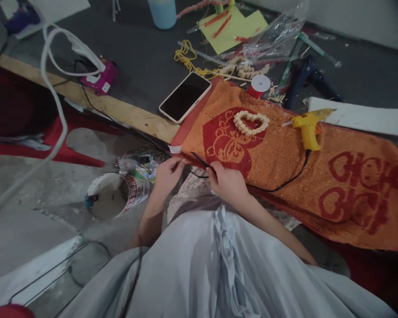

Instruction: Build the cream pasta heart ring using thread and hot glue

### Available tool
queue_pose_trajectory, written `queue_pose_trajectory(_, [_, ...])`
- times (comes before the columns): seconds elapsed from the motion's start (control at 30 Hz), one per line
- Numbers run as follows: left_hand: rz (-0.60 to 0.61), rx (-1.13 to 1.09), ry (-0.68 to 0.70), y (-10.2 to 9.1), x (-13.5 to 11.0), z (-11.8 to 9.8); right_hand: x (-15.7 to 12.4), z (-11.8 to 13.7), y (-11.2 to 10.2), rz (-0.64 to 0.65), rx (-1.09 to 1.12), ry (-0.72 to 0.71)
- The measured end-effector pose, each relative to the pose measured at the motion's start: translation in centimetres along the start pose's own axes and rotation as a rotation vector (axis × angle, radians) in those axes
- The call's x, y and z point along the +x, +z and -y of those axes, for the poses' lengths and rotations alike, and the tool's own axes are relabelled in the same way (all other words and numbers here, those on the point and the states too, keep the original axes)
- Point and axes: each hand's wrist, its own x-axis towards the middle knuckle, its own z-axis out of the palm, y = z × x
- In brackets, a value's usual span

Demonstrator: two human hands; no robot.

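Observation:
My left hand [167, 176] is at the near edge of the orange towel, thumb and fingers pinched together; whatever lies between them is too small to make out. To its right, my right hand [228, 182] is closed around a thin dark pointed tool [200, 160], its tip directed left toward my left hand. The orange towel [281, 163], patterned in red, spreads over the table edge. On it rest a heart-shaped ring of small pale sticks [251, 123] and a yellow glue gun [307, 128], whose black cord runs past my right hand.
A phone [185, 97] lies left of the towel. Behind are a white-capped red spool [259, 84], yellow string [187, 55], yellow paper [227, 33] and clear plastic [275, 39]. A magenta plug block [101, 78] sits left. On the floor stands a bucket [132, 194].

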Motion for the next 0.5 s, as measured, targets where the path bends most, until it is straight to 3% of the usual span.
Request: queue_pose_trajectory(0.5, [-0.011, 0.021, 0.033, 0.2, -0.1, 1.5, 0.6, 0.7, 1.6, -0.011, -0.052, -0.003])
